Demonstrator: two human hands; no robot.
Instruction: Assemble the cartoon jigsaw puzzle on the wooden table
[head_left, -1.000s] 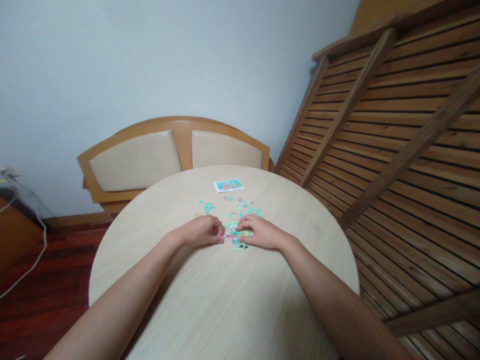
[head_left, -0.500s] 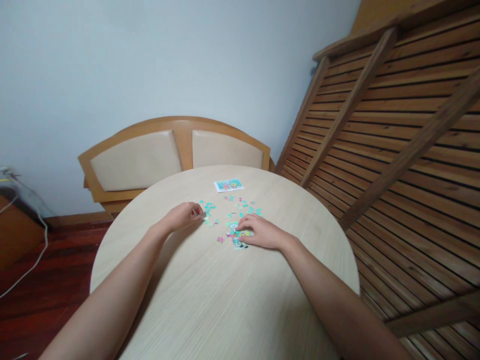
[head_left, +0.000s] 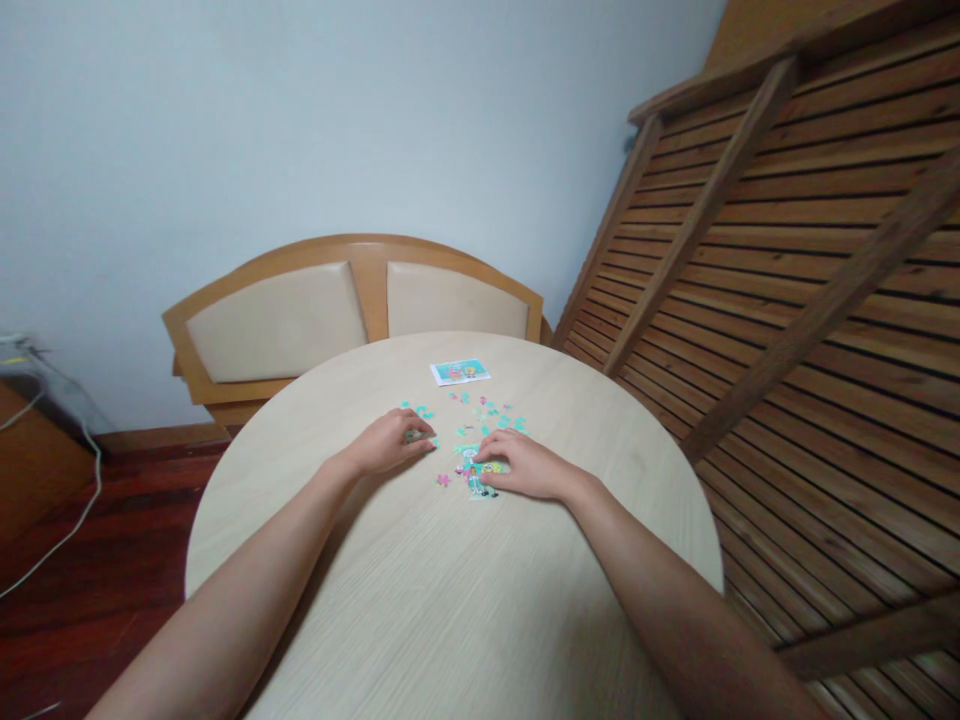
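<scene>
A partly joined jigsaw puzzle [head_left: 474, 484] with cartoon figures lies flat on the round table [head_left: 420, 600]. My right hand [head_left: 521, 465] rests over its right side, thumb and fingers curved onto it and holding it against the table; part of the puzzle is hidden beneath. To the left, my left hand [head_left: 390, 440] is among loose teal pieces, its thumb and fingers apart. A small teal piece [head_left: 435, 443] is at its fingertips, and I see no lifted piece. A pink puzzle piece [head_left: 443, 481] lies between the hands, just left of the puzzle.
Several loose teal and pink pieces [head_left: 491, 410] are scattered beyond my hands. Farther back lies a picture card [head_left: 460, 372] with cartoon figures. A padded headboard [head_left: 277, 320] stands behind the table, and a slatted wooden panel [head_left: 750, 280] leans on the right.
My left hand has moved right, toward the puzzle, and its curled fingers have stretched forward over the loose pieces. The right hand stays in place on the puzzle.
</scene>
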